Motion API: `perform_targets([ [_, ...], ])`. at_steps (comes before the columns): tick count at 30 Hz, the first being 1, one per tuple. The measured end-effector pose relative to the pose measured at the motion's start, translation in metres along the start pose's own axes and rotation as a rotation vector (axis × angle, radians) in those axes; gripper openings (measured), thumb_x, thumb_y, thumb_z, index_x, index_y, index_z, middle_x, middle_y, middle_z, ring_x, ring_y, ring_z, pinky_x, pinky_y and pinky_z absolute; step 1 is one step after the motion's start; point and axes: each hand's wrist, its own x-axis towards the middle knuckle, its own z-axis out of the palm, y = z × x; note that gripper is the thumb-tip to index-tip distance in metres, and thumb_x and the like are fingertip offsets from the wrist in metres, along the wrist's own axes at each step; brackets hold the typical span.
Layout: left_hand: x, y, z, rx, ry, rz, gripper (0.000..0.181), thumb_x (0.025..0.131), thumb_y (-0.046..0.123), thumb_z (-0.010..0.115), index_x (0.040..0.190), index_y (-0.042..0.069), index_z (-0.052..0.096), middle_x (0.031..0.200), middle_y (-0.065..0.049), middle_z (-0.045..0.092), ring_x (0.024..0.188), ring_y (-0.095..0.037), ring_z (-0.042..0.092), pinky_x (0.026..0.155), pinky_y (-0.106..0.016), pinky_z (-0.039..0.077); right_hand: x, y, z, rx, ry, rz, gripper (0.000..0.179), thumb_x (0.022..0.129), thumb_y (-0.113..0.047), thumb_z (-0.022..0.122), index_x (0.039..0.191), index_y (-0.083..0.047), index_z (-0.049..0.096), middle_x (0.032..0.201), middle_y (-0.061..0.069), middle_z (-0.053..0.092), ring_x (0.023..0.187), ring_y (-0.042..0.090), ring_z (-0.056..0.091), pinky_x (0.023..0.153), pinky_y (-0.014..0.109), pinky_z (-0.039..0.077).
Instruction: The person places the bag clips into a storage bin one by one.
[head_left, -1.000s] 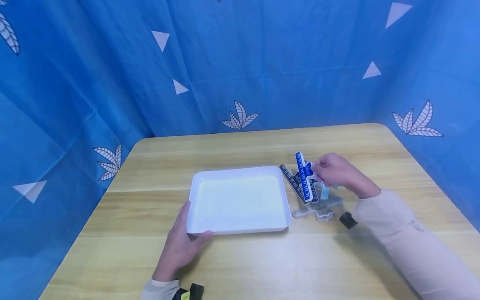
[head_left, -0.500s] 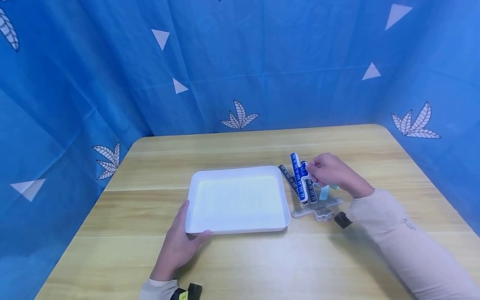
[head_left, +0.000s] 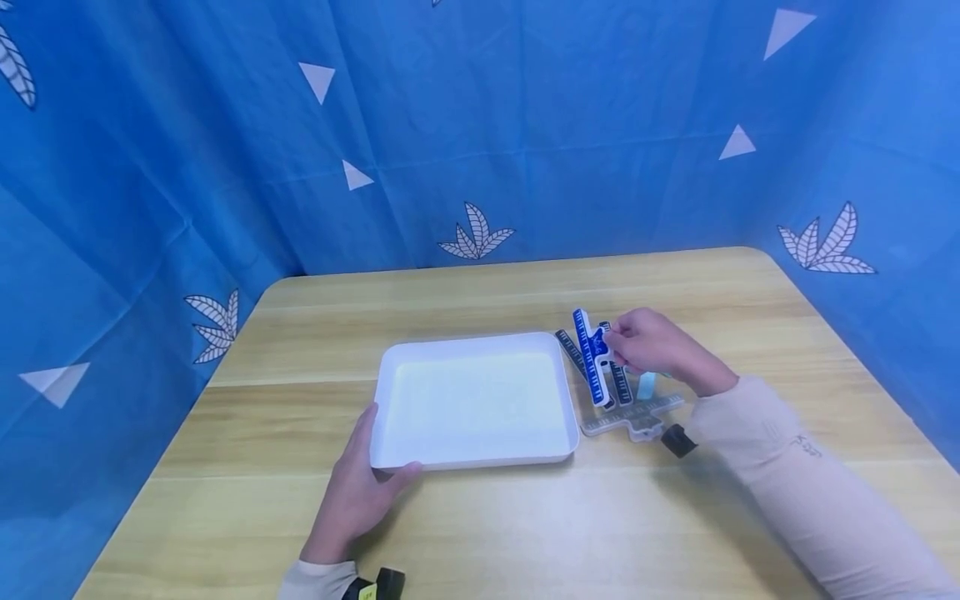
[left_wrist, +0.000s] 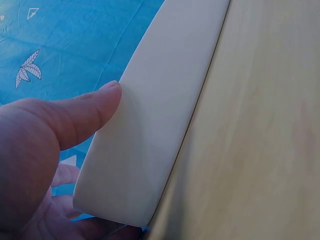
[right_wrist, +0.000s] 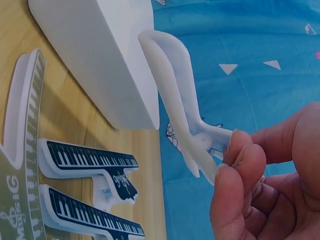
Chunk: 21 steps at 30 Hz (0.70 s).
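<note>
My right hand pinches a blue music clip with a piano-key print by its handle, thumb against fingertips. The clip is held over the other clips, to the right of the white tray. In the right wrist view its white underside faces the camera, and the tray wall is just beyond it. My left hand grips the tray's near left corner. Its thumb lies along the front wall, while the other fingers go round the left side, partly hidden.
Two dark piano-print clips lie beneath the held one. A transparent grey clip lies nearer the front, with a light blue piece behind it. All are on the wooden table. A blue curtain hangs behind.
My right hand has moved a little left with the blue clip, bringing it closer to the tray. The left hand and tray have stayed in place.
</note>
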Motion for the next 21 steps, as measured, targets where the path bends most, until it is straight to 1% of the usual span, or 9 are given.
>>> perform_targets([
  [3, 0.0, -0.0009, 0.0, -0.002, 0.002, 0.005, 0.104, 0.083, 0.045, 0.073, 0.152, -0.003, 0.013, 0.156, -0.026, 0.018, 0.138, -0.046, 0.024, 0.109, -0.06, 0.025, 0.001, -0.0013, 0.0014, -0.003, -0.001, 0.006, 0.027, 0.101, -0.015, 0.044, 0.087, 0.003, 0.059, 0.066, 0.01, 0.058, 0.052, 0.018, 0.049, 0.053, 0.03, 0.045],
  [5, 0.0002, -0.0011, 0.0, -0.002, 0.004, 0.007, 0.104, 0.083, 0.045, 0.073, 0.153, -0.003, 0.013, 0.156, -0.026, 0.018, 0.138, -0.046, 0.024, 0.109, -0.061, 0.025, 0.0018, -0.0021, 0.0022, -0.007, -0.002, 0.007, 0.027, 0.101, -0.015, 0.044, 0.088, 0.004, 0.059, 0.066, 0.01, 0.058, 0.052, 0.019, 0.05, 0.052, 0.029, 0.044],
  [9, 0.0009, -0.0012, 0.0001, 0.003, 0.003, 0.009, 0.104, 0.083, 0.045, 0.073, 0.153, -0.003, 0.013, 0.156, -0.026, 0.018, 0.138, -0.046, 0.024, 0.109, -0.061, 0.026, 0.0031, -0.0025, 0.0037, -0.012, -0.002, 0.004, 0.028, 0.101, -0.015, 0.044, 0.086, 0.003, 0.059, 0.062, 0.006, 0.055, 0.051, 0.021, 0.051, 0.056, 0.034, 0.047],
  [12, 0.0012, -0.0014, 0.0003, 0.003, 0.004, 0.011, 0.104, 0.083, 0.044, 0.073, 0.152, -0.003, 0.013, 0.156, -0.026, 0.018, 0.138, -0.046, 0.025, 0.109, -0.061, 0.026, 0.0035, -0.0027, 0.0045, -0.002, -0.005, 0.009, 0.027, 0.101, -0.015, 0.044, 0.087, 0.002, 0.06, 0.063, 0.008, 0.056, 0.052, 0.02, 0.051, 0.058, 0.037, 0.049],
  [14, 0.0012, -0.0014, 0.0003, 0.003, 0.004, 0.009, 0.103, 0.083, 0.044, 0.074, 0.152, -0.003, 0.013, 0.156, -0.026, 0.018, 0.138, -0.045, 0.025, 0.109, -0.06, 0.026, 0.0037, -0.0033, 0.0053, 0.009, -0.007, 0.013, 0.027, 0.101, -0.015, 0.044, 0.087, 0.002, 0.06, 0.064, 0.009, 0.057, 0.051, 0.019, 0.05, 0.058, 0.037, 0.049],
  [21, 0.0008, -0.0014, 0.0006, -0.002, 0.003, 0.006, 0.103, 0.083, 0.043, 0.074, 0.152, -0.003, 0.013, 0.156, -0.025, 0.018, 0.138, -0.045, 0.025, 0.109, -0.061, 0.026, 0.0051, -0.0058, 0.0094, 0.029, -0.013, -0.001, 0.029, 0.101, -0.015, 0.044, 0.086, 0.004, 0.059, 0.064, 0.009, 0.056, 0.048, 0.015, 0.047, 0.052, 0.029, 0.045],
])
